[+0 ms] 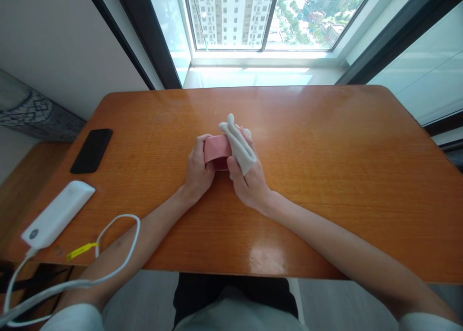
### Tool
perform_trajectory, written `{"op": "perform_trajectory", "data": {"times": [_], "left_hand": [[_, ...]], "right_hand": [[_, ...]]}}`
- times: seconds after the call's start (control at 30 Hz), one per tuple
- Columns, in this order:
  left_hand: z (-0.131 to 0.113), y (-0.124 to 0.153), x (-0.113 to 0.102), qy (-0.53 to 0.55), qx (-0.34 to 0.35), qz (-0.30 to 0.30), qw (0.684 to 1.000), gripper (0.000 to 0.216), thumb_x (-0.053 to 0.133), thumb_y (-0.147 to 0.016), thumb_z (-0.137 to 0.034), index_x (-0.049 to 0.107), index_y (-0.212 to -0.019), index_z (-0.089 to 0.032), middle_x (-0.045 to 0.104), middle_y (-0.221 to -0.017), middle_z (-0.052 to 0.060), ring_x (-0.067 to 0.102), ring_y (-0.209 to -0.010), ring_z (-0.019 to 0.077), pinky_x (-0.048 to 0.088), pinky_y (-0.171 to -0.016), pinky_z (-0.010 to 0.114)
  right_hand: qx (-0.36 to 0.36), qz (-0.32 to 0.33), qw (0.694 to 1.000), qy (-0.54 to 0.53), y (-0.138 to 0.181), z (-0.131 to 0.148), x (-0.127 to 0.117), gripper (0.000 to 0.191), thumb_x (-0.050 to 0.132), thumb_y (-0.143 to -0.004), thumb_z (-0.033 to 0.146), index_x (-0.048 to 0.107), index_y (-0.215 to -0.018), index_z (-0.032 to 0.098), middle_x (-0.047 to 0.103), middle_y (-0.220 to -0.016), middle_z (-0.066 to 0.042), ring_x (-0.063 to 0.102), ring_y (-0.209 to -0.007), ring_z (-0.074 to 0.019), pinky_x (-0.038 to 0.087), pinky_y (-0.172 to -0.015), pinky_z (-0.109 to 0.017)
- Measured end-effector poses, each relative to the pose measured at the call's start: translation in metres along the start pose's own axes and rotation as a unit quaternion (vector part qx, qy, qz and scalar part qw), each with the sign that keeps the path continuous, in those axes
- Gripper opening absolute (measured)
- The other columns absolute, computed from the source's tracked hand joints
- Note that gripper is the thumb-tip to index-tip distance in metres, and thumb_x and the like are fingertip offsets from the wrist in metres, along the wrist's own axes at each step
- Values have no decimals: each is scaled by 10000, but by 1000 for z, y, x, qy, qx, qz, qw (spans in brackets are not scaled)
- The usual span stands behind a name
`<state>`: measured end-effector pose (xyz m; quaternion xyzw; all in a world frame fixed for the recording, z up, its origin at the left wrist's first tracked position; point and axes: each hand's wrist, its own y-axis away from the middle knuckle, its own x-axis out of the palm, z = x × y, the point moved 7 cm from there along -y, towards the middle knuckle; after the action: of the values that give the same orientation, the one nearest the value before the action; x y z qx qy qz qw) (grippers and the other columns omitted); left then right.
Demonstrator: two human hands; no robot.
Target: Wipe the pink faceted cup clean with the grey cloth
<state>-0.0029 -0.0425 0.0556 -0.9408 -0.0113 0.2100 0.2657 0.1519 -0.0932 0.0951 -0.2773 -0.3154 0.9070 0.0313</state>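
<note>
A small pink box-like object point(217, 148) with a darker pink opening facing me is held just over the middle of the table. My left hand point(199, 165) is closed around its left side, thumb below and fingers on top. My right hand point(249, 179) is closed on a folded white cloth point(238, 145), which lies against the right side of the pink object. Part of the cloth sticks up above the fingers. The cloth and fingers hide the right end of the pink object, and I cannot tell what kind of object it is.
On the left of the wooden table point(343, 177) lie a black phone point(91, 151) and a white power bank point(58, 214). Its white cable point(135, 239) with a yellow tag point(81, 251) loops over my left forearm. Behind the table is a window point(260, 18).
</note>
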Motion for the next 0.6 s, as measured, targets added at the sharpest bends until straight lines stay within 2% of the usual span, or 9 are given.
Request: {"op": "perform_trajectory", "data": {"times": [0.1, 0.17, 0.27, 0.33, 0.4, 0.47, 0.53, 0.6], "left_hand": [[-3, 18, 6, 7, 4, 27, 1000, 292, 634, -1082, -478, 650, -1320, -311, 780, -1196, 82, 784, -1072, 296, 698, -888, 534], [-7, 33, 9, 7, -4, 28, 1000, 357, 636, -1090, -528, 653, -1373, -311, 771, -1257, 111, 770, -1227, 355, 692, -956, 630], [-10, 43, 11, 17, -18, 17, 1000, 452, 659, -1087, -558, 630, -1450, -291, 735, -1389, 163, 663, -1447, 415, 624, -1086, 749], [-9, 36, 12, 17, -14, 25, 999, 417, 671, -1083, -539, 642, -1417, -293, 739, -1387, 148, 691, -1408, 396, 636, -1091, 706], [-6, 21, 12, 5, 1, 40, 999, 298, 677, -1076, -483, 668, -1311, -300, 775, -1293, 113, 766, -1229, 343, 668, -1025, 587], [-5, 7, 7, -9, 16, 24, 1000, 239, 630, -1078, -402, 637, -1282, -278, 784, -1221, 86, 778, -1081, 284, 667, -944, 499], [-5, -2, 2, -21, 19, 8, 1000, 239, 588, -1060, -319, 600, -1292, -259, 779, -1206, 69, 756, -1036, 241, 645, -923, 432], [-6, -4, 0, -30, 16, 3, 999, 259, 567, -1031, -256, 579, -1290, -254, 772, -1220, 63, 737, -1047, 219, 622, -938, 391]], "right_hand": [[-136, 111, 980, 98, 8, 35, 11, 677, 495, -1127, 388, 380, -1760, 178, 477, -1787, -149, 339, -1727, -340, 108, -1461, -658], [-170, 159, 962, 140, 14, 46, 20, 695, 515, -1101, 285, 364, -1764, 143, 456, -1800, -147, 333, -1731, -331, 64, -1475, -627], [-179, 168, 954, 170, 15, 47, 24, 738, 504, -1082, 207, 299, -1788, 143, 402, -1830, -126, 305, -1744, -306, 67, -1483, -588], [-165, 157, 960, 163, 9, 39, 21, 764, 533, -1082, 248, 282, -1800, 180, 407, -1830, -110, 309, -1741, -329, 81, -1478, -615], [-130, 134, 973, 134, 2, 26, 15, 740, 547, -1095, 319, 319, -1795, 235, 447, -1813, -91, 322, -1734, -356, 129, -1464, -656], [-71, 90, 990, 85, -4, 10, 7, 651, 488, -1135, 370, 382, -1770, 275, 496, -1781, -80, 340, -1727, -343, 221, -1445, -658], [4, 34, 999, 19, -5, -9, 0, 573, 379, -1180, 426, 444, -1733, 296, 574, -1711, -83, 417, -1687, -306, 335, -1408, -618], [75, -1, 996, -54, 0, -26, -1, 566, 325, -1191, 537, 534, -1667, 313, 695, -1560, -85, 570, -1564, -291, 439, -1347, -575]]}}
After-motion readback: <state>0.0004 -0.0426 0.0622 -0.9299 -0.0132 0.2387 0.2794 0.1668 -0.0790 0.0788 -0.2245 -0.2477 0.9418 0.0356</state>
